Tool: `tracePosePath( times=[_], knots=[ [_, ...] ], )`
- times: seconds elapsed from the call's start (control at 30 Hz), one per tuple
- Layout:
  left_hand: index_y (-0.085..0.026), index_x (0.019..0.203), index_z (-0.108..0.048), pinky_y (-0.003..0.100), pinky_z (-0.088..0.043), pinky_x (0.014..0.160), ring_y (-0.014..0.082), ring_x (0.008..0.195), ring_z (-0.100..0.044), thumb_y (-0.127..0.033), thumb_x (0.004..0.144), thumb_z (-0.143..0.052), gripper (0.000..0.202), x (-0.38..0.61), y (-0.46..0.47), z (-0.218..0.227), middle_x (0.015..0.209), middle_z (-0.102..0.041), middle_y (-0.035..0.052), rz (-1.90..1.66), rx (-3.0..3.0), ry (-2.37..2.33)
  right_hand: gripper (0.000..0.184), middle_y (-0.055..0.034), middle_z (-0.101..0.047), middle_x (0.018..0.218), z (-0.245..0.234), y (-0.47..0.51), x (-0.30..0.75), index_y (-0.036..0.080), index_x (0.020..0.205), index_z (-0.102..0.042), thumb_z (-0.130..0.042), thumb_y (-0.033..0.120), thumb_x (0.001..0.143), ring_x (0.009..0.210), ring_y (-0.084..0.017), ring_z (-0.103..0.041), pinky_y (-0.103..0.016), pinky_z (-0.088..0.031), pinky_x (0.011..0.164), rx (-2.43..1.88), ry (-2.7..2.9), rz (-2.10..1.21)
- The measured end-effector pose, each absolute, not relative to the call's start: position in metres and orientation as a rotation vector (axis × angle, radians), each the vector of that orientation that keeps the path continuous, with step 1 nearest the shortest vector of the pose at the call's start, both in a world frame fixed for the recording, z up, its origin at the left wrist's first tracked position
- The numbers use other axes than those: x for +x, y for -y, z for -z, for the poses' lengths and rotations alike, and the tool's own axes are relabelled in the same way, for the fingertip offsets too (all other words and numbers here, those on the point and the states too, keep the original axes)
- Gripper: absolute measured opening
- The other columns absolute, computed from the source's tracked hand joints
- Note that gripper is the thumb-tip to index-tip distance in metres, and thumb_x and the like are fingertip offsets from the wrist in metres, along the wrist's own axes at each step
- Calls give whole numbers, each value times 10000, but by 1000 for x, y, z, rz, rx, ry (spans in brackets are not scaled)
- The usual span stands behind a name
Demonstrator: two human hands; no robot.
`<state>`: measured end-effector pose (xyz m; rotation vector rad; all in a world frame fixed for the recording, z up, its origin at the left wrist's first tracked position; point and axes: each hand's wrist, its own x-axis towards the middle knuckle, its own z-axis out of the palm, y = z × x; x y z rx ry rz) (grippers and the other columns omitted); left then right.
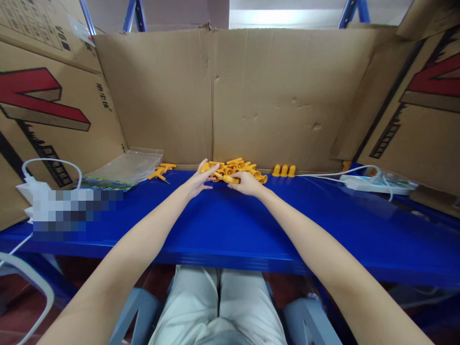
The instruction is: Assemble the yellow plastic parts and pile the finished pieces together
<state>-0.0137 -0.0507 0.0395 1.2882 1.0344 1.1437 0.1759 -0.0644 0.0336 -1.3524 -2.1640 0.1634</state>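
Observation:
A heap of yellow plastic pieces [240,166] lies against the cardboard at the back of the blue table, several of them hollow and cup-shaped with metal showing inside. At the heap's left side is my left hand [197,183], its fingers spread and stretched toward the pieces. My right hand [247,184] reaches over the front of the heap, fingers closed on a yellow plastic piece [231,179] whose exact shape is partly hidden. Left of the heap lie a few yellow T-handled corkscrews [158,173], one with its metal spiral showing. Three yellow caps [284,171] stand in a row to the right.
Clear plastic bags [124,167] lie at the back left of the blue table [223,225]. A white plug with a cable [34,187] is at far left. On the right sits a white power strip [377,184]. Cardboard walls [280,96] enclose the back and sides.

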Motion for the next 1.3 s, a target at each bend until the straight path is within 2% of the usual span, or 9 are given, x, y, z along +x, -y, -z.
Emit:
tracePosePath(
  times=[0.07, 0.17, 0.3, 0.37, 0.47, 0.6, 0.73, 1.0, 1.3],
  knots=[
    [-397, 1465, -269, 402, -484, 840, 256, 1045, -627, -481, 693, -765, 921, -18, 49, -40, 1298, -600, 107, -1066, 1329, -1007, 218, -63, -727, 894, -33, 61, 181, 141, 969, -730, -693, 211, 765, 803, -195, -651, -279, -458, 752, -1362, 2150, -167],
    [-360, 1424, -374, 314, -503, 679, 234, 902, -671, -543, 768, -667, 742, -22, 44, -38, 1306, -598, 112, -978, 1378, -1007, 211, -63, -725, 913, -32, 57, 187, 151, 956, -733, -709, 201, 752, 852, -203, -655, -282, -461, 778, -1387, 2130, -119],
    [-234, 1356, -484, 240, -400, 466, 183, 607, -652, -515, 881, -501, 551, -22, 36, -32, 1038, -699, 132, -917, 1482, -1143, 159, -60, -722, 900, -33, 56, 192, 148, 900, -732, -709, 186, 748, 869, -205, -651, -284, -460, 793, -1399, 2154, -49],
    [-220, 1377, -466, 243, -396, 472, 172, 539, -624, -437, 850, -577, 581, -23, 35, -28, 867, -704, 93, -902, 1607, -1198, 141, -53, -721, 902, -34, 56, 193, 157, 894, -729, -695, 168, 758, 873, -201, -648, -284, -459, 802, -1380, 2191, -19],
    [-241, 1331, -530, 287, -472, 620, 209, 646, -650, -339, 698, -744, 675, -26, 36, -23, 751, -672, 36, -920, 1913, -1242, 202, -73, -711, 993, -34, 54, 194, 163, 958, -724, -697, 163, 758, 954, -216, -640, -298, -452, 853, -1379, 2196, 34],
    [-259, 1034, -678, 340, -465, 805, 260, 792, -643, -193, 592, -739, 451, -29, 40, -23, 638, -616, 2, -1005, 2239, -1355, 289, -118, -684, 1070, -31, 51, 195, 140, 1050, -705, -706, 173, 763, 1016, -238, -619, -326, -440, 908, -1368, 2224, 50],
    [-246, 918, -631, 325, -447, 737, 221, 656, -608, -168, 623, -647, 306, -28, 43, -29, 588, -590, -21, -1000, 2291, -1395, 266, -99, -677, 1026, -27, 48, 197, 151, 1043, -699, -691, 163, 777, 962, -213, -617, -323, -448, 887, -1246, 2283, 41],
    [-212, 944, -532, 265, -411, 626, 159, 589, -572, -225, 715, -543, 229, -25, 44, -29, 596, -594, -48, -849, 2366, -1384, 242, -103, -664, 1011, -23, 39, 202, 156, 1055, -679, -656, 200, 818, 939, -216, -607, -338, -458, 871, -1132, 2318, 39],
    [-219, 1072, -533, 292, -405, 638, 229, 703, -622, -298, 741, -555, 341, -26, 50, -36, 721, -648, 25, -590, 2622, -1602, 210, -78, -690, 1011, -31, 48, 200, 186, 1012, -700, -656, 181, 807, 969, -225, -624, -360, -452, 914, -1133, 2363, -90]
  ],
)
